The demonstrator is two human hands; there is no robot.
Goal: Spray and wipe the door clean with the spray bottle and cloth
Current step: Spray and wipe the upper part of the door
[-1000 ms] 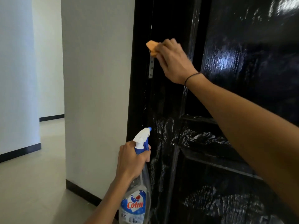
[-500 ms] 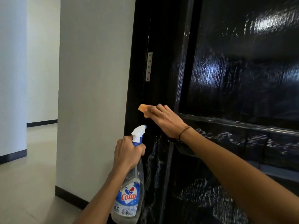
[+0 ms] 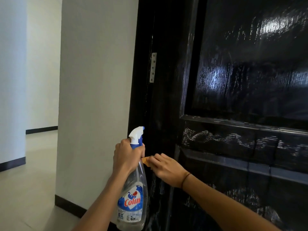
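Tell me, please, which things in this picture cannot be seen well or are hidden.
Head view:
- Orange cloth: mostly hidden under the right hand and behind the spray bottle.
- Bottle trigger: covered by the left hand.
- Small print on the label: too small to read.
- Door: cut off by the top, right and bottom edges.

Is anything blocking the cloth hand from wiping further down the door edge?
Nothing visible on the door itself. The right hand presses the cloth to the edge, but the spray bottle, held in the left hand, hangs right beside it and partly in front of the cloth, crowding the path downward.
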